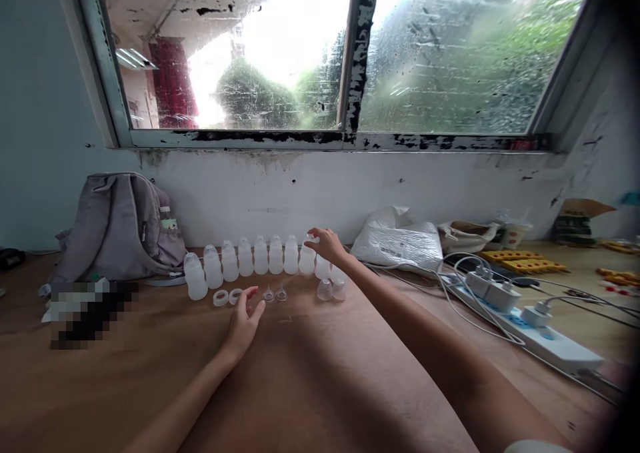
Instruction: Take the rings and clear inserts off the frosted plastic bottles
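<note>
A row of several frosted baby bottles [261, 256] with clear caps stands upright along the wall. My right hand [327, 246] reaches to the right part of the row, its fingers closed around the top of one baby bottle [307, 261]; it partly hides the bottles behind it. My left hand [243, 323] hovers low over the table, thumb and fingers apart, holding nothing. Just beyond its fingertips lie two white collar rings [221, 298]. Two clear bottle nipples [269, 294] sit to the right of that hand. Farther right are two clear domed caps [325, 290], under my right forearm.
A grey backpack [113, 223] leans against the wall at left. At right lie a silver padded bag [400, 240], a beige pouch [465, 235] and a white power strip [560, 350] with plugs and loose cables. Yellow parts [525, 261] are behind it. The brown table [280, 386] spreads in front.
</note>
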Action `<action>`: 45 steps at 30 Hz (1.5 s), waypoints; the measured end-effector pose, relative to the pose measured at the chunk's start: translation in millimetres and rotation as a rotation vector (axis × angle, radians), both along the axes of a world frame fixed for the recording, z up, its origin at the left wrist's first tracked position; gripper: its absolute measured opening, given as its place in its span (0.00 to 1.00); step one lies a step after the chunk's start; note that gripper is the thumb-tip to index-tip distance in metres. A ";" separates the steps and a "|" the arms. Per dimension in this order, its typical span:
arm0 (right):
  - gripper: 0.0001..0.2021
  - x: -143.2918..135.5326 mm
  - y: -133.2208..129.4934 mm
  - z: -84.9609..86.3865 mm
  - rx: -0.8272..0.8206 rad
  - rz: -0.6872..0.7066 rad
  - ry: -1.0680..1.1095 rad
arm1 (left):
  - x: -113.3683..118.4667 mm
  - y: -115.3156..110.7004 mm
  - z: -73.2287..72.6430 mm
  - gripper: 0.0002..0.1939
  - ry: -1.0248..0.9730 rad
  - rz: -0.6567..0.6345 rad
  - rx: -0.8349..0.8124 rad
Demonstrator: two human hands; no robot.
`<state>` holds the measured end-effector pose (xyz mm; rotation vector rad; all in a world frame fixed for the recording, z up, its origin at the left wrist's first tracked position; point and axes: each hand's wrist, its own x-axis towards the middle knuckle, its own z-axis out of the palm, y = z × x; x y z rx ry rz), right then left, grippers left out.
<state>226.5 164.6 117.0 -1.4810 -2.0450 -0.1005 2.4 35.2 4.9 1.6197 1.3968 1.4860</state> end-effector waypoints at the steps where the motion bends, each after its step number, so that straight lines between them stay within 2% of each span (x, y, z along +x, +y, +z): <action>1: 0.15 -0.7 5.3 -2.2 -0.014 -0.013 -0.010 | 0.2 -0.5 1.8 0.16 0.028 -0.008 0.007; 5: 0.15 -1.6 21.2 -9.5 -0.051 -0.051 -0.046 | -1.0 4.7 6.9 0.15 0.150 -0.028 0.053; 11: 0.16 -0.4 33.3 -15.1 -0.085 -0.072 -0.076 | -3.2 38.7 6.5 0.17 0.423 0.045 0.229; 14: 0.17 -0.1 35.1 -18.3 -0.092 -0.069 -0.079 | -8.2 51.6 7.6 0.17 0.583 0.046 0.258; 20: 0.18 1.7 33.4 -23.9 -0.074 -0.062 -0.080 | -42.1 53.7 8.7 0.16 0.905 0.022 0.203; 25: 0.18 -0.8 18.8 -19.2 0.003 -0.026 -0.058 | -65.5 50.5 4.9 0.19 1.089 0.069 0.146; 27: 0.16 -8.3 5.7 -21.9 0.039 0.031 -0.058 | -69.5 50.6 2.5 0.21 1.123 0.094 0.122; 29: 0.13 -19.8 -10.7 -32.6 0.037 0.114 -0.074 | -71.5 51.1 0.0 0.22 1.150 0.127 0.091; 32: 0.09 -39.4 -35.1 -62.4 -0.032 0.219 -0.120 | -72.1 50.7 -3.1 0.23 1.178 0.160 0.058; 35: 0.09 -53.8 -49.7 -93.8 -0.088 0.243 -0.149 | -70.6 48.7 -3.7 0.21 1.182 0.156 0.068; 37: 0.11 -58.4 -52.5 -106.7 -0.104 0.227 -0.147 | -68.5 46.5 -2.4 0.19 1.169 0.131 0.107; 41: 0.10 -58.3 -56.8 -110.2 -0.104 0.216 -0.126 | -60.9 40.6 1.6 0.16 1.112 0.097 0.230; 45: 0.10 -53.6 -77.2 -107.7 -0.076 0.329 -0.099 | -47.9 32.9 3.5 0.17 0.999 0.072 0.350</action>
